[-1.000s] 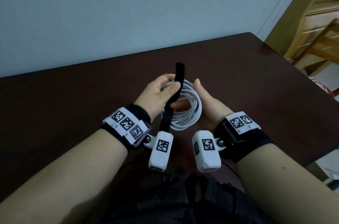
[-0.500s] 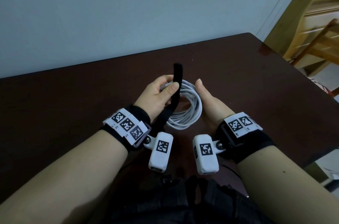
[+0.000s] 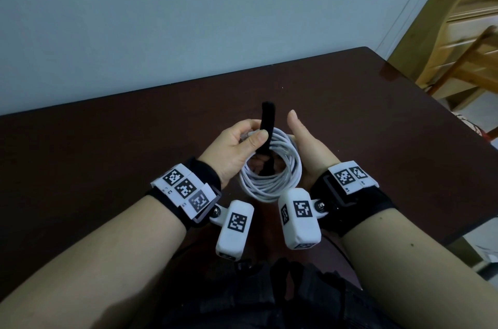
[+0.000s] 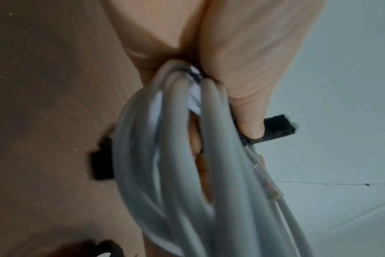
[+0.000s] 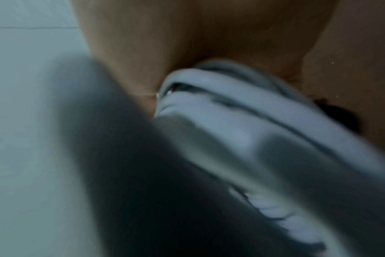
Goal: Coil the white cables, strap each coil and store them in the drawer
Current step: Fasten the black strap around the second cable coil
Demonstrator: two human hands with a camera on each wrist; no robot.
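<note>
A white cable coil hangs between both hands above the dark table. My left hand grips the coil's top left and its thumb presses a black strap against the strands. The strap's top end stands upright; its lower end runs into the coil's centre. My right hand cradles the coil's right side, thumb straight up, fingers hidden behind. The left wrist view shows the thumb on the strap, the coil and a clear plug. The coil in the right wrist view is blurred against the palm.
The dark brown table reaches back to a pale wall. Light wooden furniture stands past the table's right edge. The white wrist cameras hang just below the coil.
The strap's lower end, which hung down in front of the coil towards my left wrist, now passes into the coil's centre. My right thumb has lifted off the coil.
</note>
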